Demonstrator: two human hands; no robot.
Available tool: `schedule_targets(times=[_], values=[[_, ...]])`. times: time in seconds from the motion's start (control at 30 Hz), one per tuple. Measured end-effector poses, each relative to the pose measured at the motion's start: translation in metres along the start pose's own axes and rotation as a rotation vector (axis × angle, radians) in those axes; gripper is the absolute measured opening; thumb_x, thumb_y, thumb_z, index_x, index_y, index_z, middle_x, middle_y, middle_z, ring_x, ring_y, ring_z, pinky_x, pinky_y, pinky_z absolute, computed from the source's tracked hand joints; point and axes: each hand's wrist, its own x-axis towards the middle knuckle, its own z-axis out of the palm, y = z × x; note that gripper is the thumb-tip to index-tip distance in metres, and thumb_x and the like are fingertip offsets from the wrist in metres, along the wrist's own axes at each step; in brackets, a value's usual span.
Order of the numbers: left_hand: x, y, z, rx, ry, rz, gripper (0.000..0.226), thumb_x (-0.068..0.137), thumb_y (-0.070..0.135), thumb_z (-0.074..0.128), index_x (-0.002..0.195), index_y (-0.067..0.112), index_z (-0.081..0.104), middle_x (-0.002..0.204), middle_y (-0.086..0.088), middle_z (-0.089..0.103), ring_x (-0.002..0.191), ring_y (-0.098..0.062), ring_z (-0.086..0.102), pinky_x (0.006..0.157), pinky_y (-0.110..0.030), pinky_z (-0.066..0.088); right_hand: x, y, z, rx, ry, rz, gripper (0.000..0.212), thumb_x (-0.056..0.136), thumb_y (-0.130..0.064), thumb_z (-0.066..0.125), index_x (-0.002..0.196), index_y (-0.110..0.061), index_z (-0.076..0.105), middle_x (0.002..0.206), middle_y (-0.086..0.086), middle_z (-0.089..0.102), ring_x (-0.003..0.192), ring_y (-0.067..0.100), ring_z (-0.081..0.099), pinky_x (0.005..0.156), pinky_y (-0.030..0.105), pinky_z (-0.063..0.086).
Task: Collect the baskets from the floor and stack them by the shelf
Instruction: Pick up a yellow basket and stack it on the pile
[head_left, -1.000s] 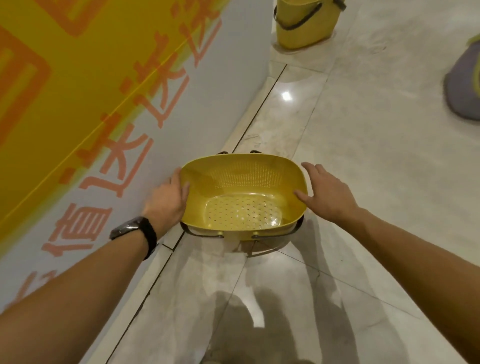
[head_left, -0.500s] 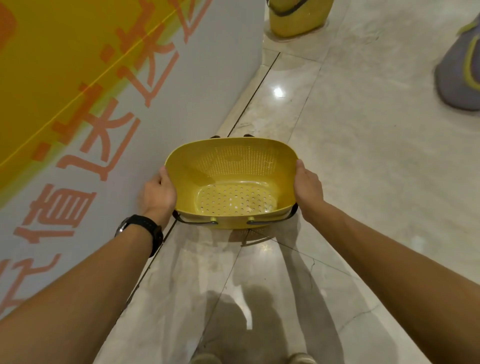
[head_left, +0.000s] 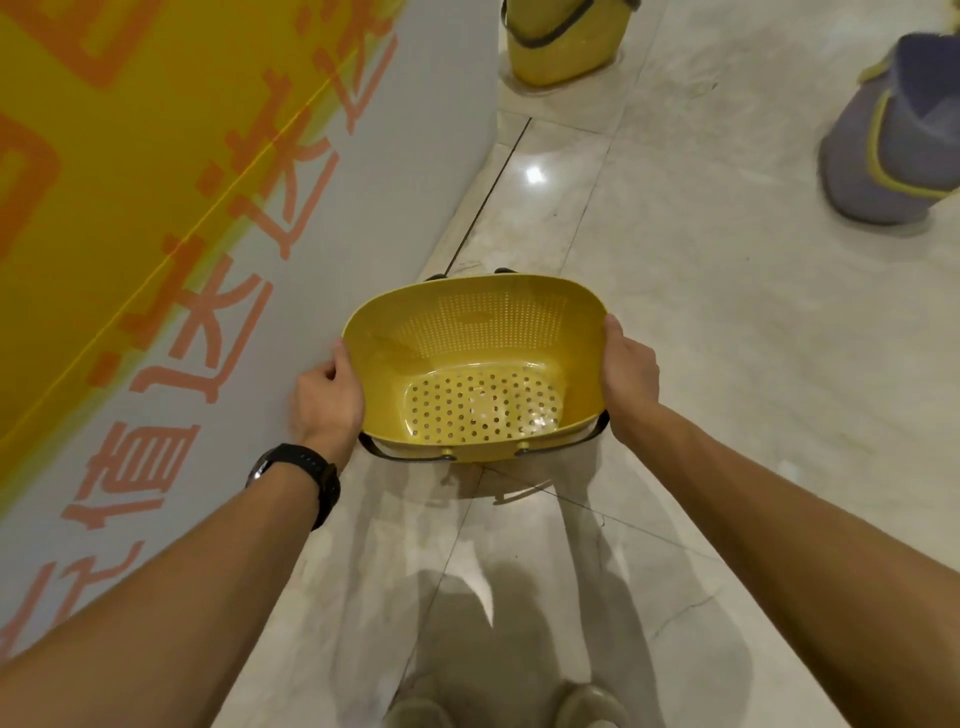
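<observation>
A yellow perforated basket (head_left: 478, 364) with dark folded-down handles hangs in front of me above the marble floor, its open top facing me. My left hand (head_left: 324, 397) grips its left rim, fingers curled round the edge. My right hand (head_left: 628, 371) grips the right rim the same way. A second yellow basket (head_left: 561, 41) stands on the floor far ahead beside the wall. A grey-purple basket with a yellow rim (head_left: 893, 140) lies tipped on the floor at the upper right.
A white wall panel (head_left: 405, 171) with yellow and orange lettering runs along my left, close to the held basket. Polished marble floor (head_left: 701, 322) stretches ahead and to the right. My shoes (head_left: 592, 706) show at the bottom edge.
Both hands went from resting beside the basket to gripping its rims. The basket has risen off the floor and tilted toward me, and the view has stepped back a little.
</observation>
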Motion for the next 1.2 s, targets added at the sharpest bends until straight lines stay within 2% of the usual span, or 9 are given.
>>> schedule_targets(times=[0.1, 0.23, 0.5, 0.63, 0.73, 0.87, 1.0, 1.13, 1.2], values=[[-0.018, 0.046, -0.019, 0.044, -0.009, 0.030, 0.066, 0.101, 0.059, 0.029, 0.079, 0.007, 0.063, 0.077, -0.010, 0.060, 0.075, -0.031, 0.056, 0.071, -0.042, 0.048, -0.020, -0.038, -0.038, 0.012, 0.034, 0.027, 0.050, 0.098, -0.060, 0.033, 0.070, -0.028, 0.060, 0.078, -0.001, 0.066, 0.077, 0.021, 0.065, 0.083, 0.046, 0.056], [-0.048, 0.132, -0.050, 0.092, -0.062, 0.113, 0.063, 0.101, 0.061, 0.027, 0.067, 0.015, 0.052, 0.069, -0.007, 0.055, 0.069, -0.030, 0.053, 0.060, -0.035, 0.038, -0.056, -0.096, -0.100, 0.053, 0.115, 0.068, 0.052, 0.098, -0.059, 0.034, 0.067, -0.027, 0.060, 0.076, -0.001, 0.066, 0.078, 0.023, 0.065, 0.081, 0.045, 0.054], [-0.114, 0.333, -0.134, 0.145, -0.129, 0.235, 0.070, 0.101, 0.063, 0.027, 0.084, 0.005, 0.064, 0.076, -0.012, 0.061, 0.067, -0.027, 0.054, 0.063, -0.037, 0.042, -0.137, -0.253, -0.238, 0.107, 0.246, 0.132, 0.047, 0.098, -0.058, 0.034, 0.070, -0.029, 0.057, 0.084, -0.001, 0.064, 0.092, 0.029, 0.063, 0.090, 0.047, 0.052], [-0.145, 0.415, -0.178, 0.145, -0.205, 0.274, 0.065, 0.098, 0.068, 0.026, 0.071, 0.017, 0.056, 0.070, -0.004, 0.056, 0.066, -0.026, 0.051, 0.060, -0.034, 0.037, -0.185, -0.315, -0.294, 0.154, 0.354, 0.141, 0.045, 0.098, -0.058, 0.036, 0.066, -0.031, 0.054, 0.081, -0.005, 0.062, 0.081, 0.021, 0.059, 0.081, 0.041, 0.048], [-0.172, 0.459, -0.211, 0.138, -0.255, 0.305, 0.073, 0.098, 0.068, 0.026, 0.079, 0.008, 0.061, 0.075, -0.011, 0.060, 0.072, -0.031, 0.056, 0.066, -0.039, 0.045, -0.227, -0.351, -0.328, 0.167, 0.396, 0.151, 0.047, 0.098, -0.057, 0.034, 0.067, -0.028, 0.054, 0.078, -0.006, 0.057, 0.081, 0.021, 0.057, 0.082, 0.042, 0.046], [-0.219, 0.498, -0.242, 0.168, -0.337, 0.326, 0.062, 0.100, 0.065, 0.028, 0.070, 0.016, 0.053, 0.076, -0.009, 0.058, 0.072, -0.029, 0.054, 0.071, -0.043, 0.048, -0.286, -0.377, -0.373, 0.190, 0.474, 0.180, 0.054, 0.099, -0.057, 0.034, 0.068, -0.019, 0.057, 0.074, -0.005, 0.055, 0.071, 0.012, 0.052, 0.076, 0.038, 0.041], [-0.261, 0.530, -0.251, 0.164, -0.406, 0.431, 0.065, 0.100, 0.063, 0.028, 0.066, 0.012, 0.048, 0.067, -0.008, 0.054, 0.066, -0.030, 0.051, 0.062, -0.037, 0.039, -0.337, -0.387, -0.422, 0.260, 0.566, 0.208, 0.065, 0.099, -0.058, 0.035, 0.099, 0.000, 0.063, 0.095, 0.013, 0.065, 0.089, 0.029, 0.062, 0.090, 0.049, 0.048], [-0.314, 0.549, -0.250, 0.192, -0.481, 0.530, 0.070, 0.099, 0.065, 0.027, 0.078, 0.007, 0.060, 0.076, -0.010, 0.062, 0.071, -0.031, 0.057, 0.067, -0.040, 0.045, -0.388, -0.372, -0.466, 0.339, 0.630, 0.229, 0.056, 0.097, -0.061, 0.034, 0.076, -0.019, 0.065, 0.092, 0.007, 0.070, 0.092, 0.031, 0.066, 0.094, 0.049, 0.051], [-0.342, 0.550, -0.245, 0.202, -0.521, 0.578, 0.070, 0.098, 0.066, 0.026, 0.083, 0.009, 0.065, 0.078, -0.007, 0.063, 0.071, -0.027, 0.057, 0.070, -0.040, 0.047, -0.416, -0.356, -0.485, 0.370, 0.679, 0.251, 0.056, 0.096, -0.062, 0.034, 0.088, -0.019, 0.069, 0.102, 0.003, 0.070, 0.101, 0.031, 0.065, 0.098, 0.048, 0.049]])
